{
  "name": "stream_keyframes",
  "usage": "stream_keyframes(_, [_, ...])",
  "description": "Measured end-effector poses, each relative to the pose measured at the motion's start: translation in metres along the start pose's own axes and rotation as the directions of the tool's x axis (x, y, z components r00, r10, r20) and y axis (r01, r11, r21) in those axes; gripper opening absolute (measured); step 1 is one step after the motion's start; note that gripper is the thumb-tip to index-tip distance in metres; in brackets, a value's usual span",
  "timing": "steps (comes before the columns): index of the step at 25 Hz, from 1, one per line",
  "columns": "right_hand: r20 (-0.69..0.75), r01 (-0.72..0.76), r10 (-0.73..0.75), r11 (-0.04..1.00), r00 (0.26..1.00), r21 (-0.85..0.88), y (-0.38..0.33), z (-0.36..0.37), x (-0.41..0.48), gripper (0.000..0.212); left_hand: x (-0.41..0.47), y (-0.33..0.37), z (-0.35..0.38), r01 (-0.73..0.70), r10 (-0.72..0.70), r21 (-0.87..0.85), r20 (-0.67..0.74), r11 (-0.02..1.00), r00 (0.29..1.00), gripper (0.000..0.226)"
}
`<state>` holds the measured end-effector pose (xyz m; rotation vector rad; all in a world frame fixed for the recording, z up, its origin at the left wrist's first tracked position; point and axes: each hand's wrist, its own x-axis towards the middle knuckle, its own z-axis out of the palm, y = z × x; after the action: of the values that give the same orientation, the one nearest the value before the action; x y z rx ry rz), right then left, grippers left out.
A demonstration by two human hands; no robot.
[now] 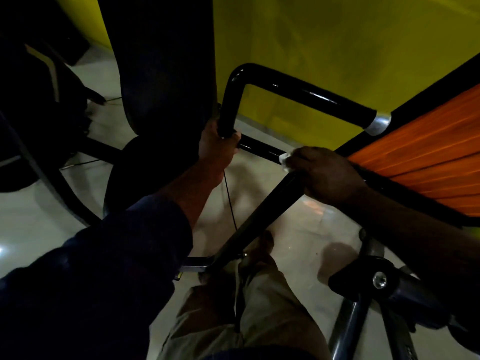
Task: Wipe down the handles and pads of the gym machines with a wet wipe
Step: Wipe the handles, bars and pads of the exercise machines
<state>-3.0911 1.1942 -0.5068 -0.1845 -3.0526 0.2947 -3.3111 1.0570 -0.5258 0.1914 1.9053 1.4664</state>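
At the far left the floor carries dark machine frames too dim to make out, and beside them hangs a tall dark pad, its lower end rounded.

Just right of that pad, the left hand has its fingers wrapped closed around the lower end of the bent black handle, below the elbow where the tube turns and runs off toward a silver collar. This grip looks meant to steady the bar, so that it does not swing away while the other hand rubs.

Further right, the right hand is clenched over the wet wipe, of which only a pale crumpled edge peeps out beside the knuckles. The wipe is pressed where a lower black bar meets a slanting black strut, so the cleaning seems to be on the frame joint just below the handle. The gripped section itself probably remains to be wiped.

Behind the right wrist stands an orange ribbed panel against the yellow wall.
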Motion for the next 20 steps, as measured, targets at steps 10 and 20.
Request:
stream_keyframes(10, [-0.489, -0.313, 0.482, 0.867, 0.727, 0.388, -0.086, 0.022, 0.124, 0.013, 0.005, 0.009, -0.039, 0.084, -0.064, -0.139, 0.138, 0.987, 0.988, 0.033])
stream_keyframes(20, [-0.466, -0.123, 0.207, 0.971, 0.86, 0.203, -0.084, -0.015, 0.125, 0.024, -0.018, 0.039, -0.046, 0.075, -0.055, -0.084, 0.219, 0.994, 0.974, 0.043])
